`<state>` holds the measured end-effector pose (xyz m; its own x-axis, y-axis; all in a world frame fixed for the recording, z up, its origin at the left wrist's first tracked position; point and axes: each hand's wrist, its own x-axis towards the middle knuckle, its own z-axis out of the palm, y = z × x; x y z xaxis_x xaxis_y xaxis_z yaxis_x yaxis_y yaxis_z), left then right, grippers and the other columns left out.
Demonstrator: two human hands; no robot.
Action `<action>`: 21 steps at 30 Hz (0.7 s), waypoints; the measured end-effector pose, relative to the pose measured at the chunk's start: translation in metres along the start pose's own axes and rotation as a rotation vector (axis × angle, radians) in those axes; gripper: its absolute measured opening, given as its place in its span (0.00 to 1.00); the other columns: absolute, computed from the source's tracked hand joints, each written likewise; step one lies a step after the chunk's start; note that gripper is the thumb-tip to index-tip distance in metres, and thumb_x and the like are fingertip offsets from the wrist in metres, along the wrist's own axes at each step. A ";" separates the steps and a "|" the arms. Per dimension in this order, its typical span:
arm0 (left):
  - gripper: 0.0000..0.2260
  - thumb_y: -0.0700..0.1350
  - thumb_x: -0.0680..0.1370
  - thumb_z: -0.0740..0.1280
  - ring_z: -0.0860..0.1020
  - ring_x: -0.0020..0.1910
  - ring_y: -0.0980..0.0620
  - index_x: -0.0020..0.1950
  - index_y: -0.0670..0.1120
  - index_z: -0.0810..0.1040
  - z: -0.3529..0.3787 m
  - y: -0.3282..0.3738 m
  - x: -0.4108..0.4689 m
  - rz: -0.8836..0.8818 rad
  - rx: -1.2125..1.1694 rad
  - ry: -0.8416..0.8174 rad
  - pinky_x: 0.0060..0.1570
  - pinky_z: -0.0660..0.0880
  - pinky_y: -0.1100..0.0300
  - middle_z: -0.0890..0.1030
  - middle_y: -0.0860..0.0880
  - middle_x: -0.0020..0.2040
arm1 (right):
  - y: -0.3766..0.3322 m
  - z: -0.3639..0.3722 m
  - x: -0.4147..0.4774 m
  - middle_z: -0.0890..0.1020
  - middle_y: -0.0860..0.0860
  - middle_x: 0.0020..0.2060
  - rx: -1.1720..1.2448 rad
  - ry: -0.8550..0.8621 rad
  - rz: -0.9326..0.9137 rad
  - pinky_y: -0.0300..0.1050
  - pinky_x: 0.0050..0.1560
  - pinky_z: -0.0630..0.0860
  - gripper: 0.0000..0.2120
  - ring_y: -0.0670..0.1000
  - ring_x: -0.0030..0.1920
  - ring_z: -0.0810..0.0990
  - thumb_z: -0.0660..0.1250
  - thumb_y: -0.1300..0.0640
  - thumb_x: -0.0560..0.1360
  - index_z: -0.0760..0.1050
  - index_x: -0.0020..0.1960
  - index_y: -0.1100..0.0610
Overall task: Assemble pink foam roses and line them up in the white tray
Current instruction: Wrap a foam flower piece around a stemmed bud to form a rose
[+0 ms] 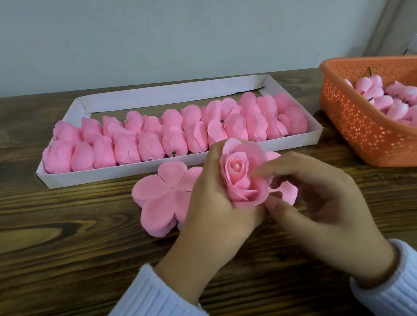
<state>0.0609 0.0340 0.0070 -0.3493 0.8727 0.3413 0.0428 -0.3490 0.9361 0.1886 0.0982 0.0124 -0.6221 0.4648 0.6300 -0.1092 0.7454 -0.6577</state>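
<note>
Head view showed the job well along. The white tray point(89, 174) lay on the tabletop point(55, 264), and two rows of finished roses point(170, 133) filled it from end to end, packed side against side. Only a bare strip along its far wall looked open, room for perhaps one more row. A stack of flat petals point(162, 200) sat just in front of the tray, and the orange basket point(362, 133) off to the right held a good heap of buds point(406, 104), so I judged plenty of assembling was left.

One rose point(243, 177) was in the making, held above the tabletop just before the tray's near wall, its bloom turned up toward the person. The left hand point(210, 212) cupped it from behind and below, fingers curled round the outer petals. The right hand point(316, 190) came in from the other side, forefinger and thumb pinching the outer petal at the rose's right edge, the other fingers loosely bent beneath. Both wrists hung clear of the tabletop, pale ribbed sleeves reaching up to them. The rose seemed to me nearly shaped, and it had yet to go into the tray.
</note>
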 end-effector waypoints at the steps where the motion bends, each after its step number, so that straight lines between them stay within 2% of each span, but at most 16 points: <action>1: 0.20 0.37 0.64 0.71 0.79 0.42 0.56 0.53 0.48 0.72 0.000 0.000 0.000 0.000 0.003 0.003 0.42 0.76 0.62 0.79 0.53 0.42 | 0.000 0.000 0.000 0.80 0.48 0.40 -0.006 -0.010 0.001 0.43 0.44 0.73 0.17 0.52 0.41 0.78 0.65 0.70 0.68 0.79 0.51 0.54; 3: 0.21 0.39 0.64 0.73 0.78 0.42 0.57 0.53 0.51 0.72 -0.001 0.001 -0.001 -0.001 0.008 -0.002 0.42 0.75 0.62 0.79 0.55 0.42 | 0.000 0.000 0.001 0.79 0.48 0.40 -0.023 -0.013 -0.003 0.40 0.44 0.72 0.19 0.51 0.41 0.78 0.62 0.74 0.65 0.79 0.49 0.56; 6: 0.30 0.36 0.64 0.76 0.77 0.47 0.72 0.52 0.66 0.71 -0.006 -0.001 -0.005 0.048 0.134 -0.063 0.44 0.72 0.76 0.77 0.73 0.45 | 0.000 -0.001 0.001 0.78 0.52 0.40 -0.034 -0.002 -0.027 0.40 0.45 0.72 0.13 0.50 0.43 0.78 0.64 0.73 0.67 0.79 0.44 0.59; 7: 0.31 0.34 0.65 0.76 0.75 0.47 0.75 0.51 0.67 0.70 -0.007 -0.001 -0.006 0.054 0.151 -0.072 0.45 0.70 0.78 0.76 0.76 0.46 | -0.001 0.000 0.001 0.77 0.53 0.42 -0.047 0.011 -0.036 0.40 0.46 0.72 0.10 0.50 0.45 0.78 0.65 0.71 0.67 0.78 0.43 0.59; 8: 0.31 0.33 0.65 0.75 0.76 0.46 0.74 0.52 0.65 0.71 -0.006 -0.002 -0.005 0.054 0.144 -0.076 0.44 0.71 0.78 0.77 0.75 0.45 | -0.001 -0.001 0.001 0.76 0.53 0.43 -0.072 0.028 -0.049 0.40 0.48 0.72 0.08 0.49 0.47 0.77 0.65 0.68 0.68 0.78 0.42 0.58; 10: 0.24 0.34 0.64 0.73 0.78 0.41 0.66 0.51 0.56 0.73 -0.002 -0.001 -0.002 0.026 0.016 -0.067 0.42 0.75 0.71 0.80 0.65 0.40 | -0.002 -0.001 0.001 0.73 0.53 0.45 -0.138 0.057 -0.076 0.39 0.50 0.71 0.06 0.47 0.48 0.75 0.65 0.63 0.68 0.78 0.42 0.56; 13: 0.19 0.37 0.61 0.73 0.78 0.38 0.59 0.48 0.49 0.74 0.002 -0.001 0.002 -0.058 -0.237 -0.033 0.38 0.77 0.63 0.78 0.54 0.39 | -0.002 0.000 0.001 0.73 0.52 0.42 -0.169 0.074 -0.080 0.39 0.47 0.71 0.05 0.47 0.45 0.74 0.66 0.61 0.69 0.79 0.43 0.59; 15: 0.19 0.34 0.64 0.73 0.78 0.40 0.63 0.48 0.51 0.74 -0.002 -0.004 0.000 -0.052 -0.186 -0.040 0.40 0.76 0.68 0.79 0.58 0.41 | -0.003 0.000 -0.001 0.75 0.52 0.40 -0.154 0.055 -0.078 0.37 0.45 0.71 0.04 0.47 0.42 0.75 0.66 0.62 0.70 0.79 0.44 0.59; 16: 0.23 0.32 0.66 0.73 0.78 0.42 0.68 0.50 0.56 0.74 -0.004 -0.005 -0.001 -0.007 -0.071 -0.034 0.42 0.74 0.74 0.80 0.64 0.43 | -0.003 0.001 -0.001 0.75 0.52 0.39 -0.150 0.045 -0.078 0.37 0.44 0.72 0.04 0.47 0.41 0.76 0.66 0.62 0.70 0.78 0.44 0.58; 18: 0.31 0.30 0.66 0.74 0.75 0.47 0.76 0.52 0.64 0.70 -0.006 -0.005 -0.005 0.051 0.110 -0.010 0.44 0.69 0.80 0.76 0.77 0.46 | -0.003 0.000 0.000 0.77 0.52 0.38 -0.142 0.034 -0.082 0.39 0.44 0.73 0.04 0.48 0.41 0.77 0.65 0.63 0.70 0.78 0.43 0.59; 21: 0.32 0.37 0.64 0.74 0.74 0.50 0.76 0.54 0.68 0.67 -0.004 -0.002 -0.005 0.067 0.151 0.010 0.45 0.69 0.80 0.75 0.78 0.47 | -0.002 0.000 -0.001 0.78 0.54 0.38 -0.080 0.021 -0.067 0.46 0.43 0.74 0.03 0.54 0.42 0.78 0.63 0.63 0.70 0.76 0.42 0.61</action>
<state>0.0590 0.0286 0.0031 -0.3501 0.8454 0.4034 0.2063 -0.3506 0.9135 0.1895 0.0965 0.0132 -0.5992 0.4215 0.6806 -0.0871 0.8108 -0.5789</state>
